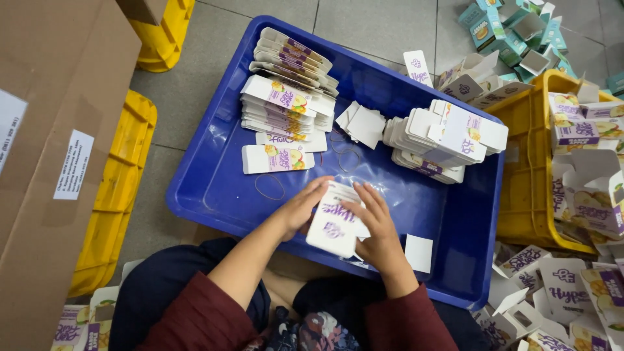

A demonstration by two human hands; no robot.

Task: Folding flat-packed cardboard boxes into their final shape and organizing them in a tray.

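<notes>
Carton [335,224] sits clasped between left hand [300,209] and right hand [377,231].

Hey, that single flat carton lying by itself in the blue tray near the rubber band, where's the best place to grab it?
Take the flat carton by its long lower edge, coming from the near side. It lies flat and apart from the stack, and the tray floor there is bare.

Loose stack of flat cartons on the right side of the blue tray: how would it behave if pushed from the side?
The stack of flat cartons already looks fanned and uneven, so it would likely shear and slide apart rather than move as one. Thin folded card probably means light, bendy pieces. The blue tray looks smooth, so bottom pieces may skid.
</notes>
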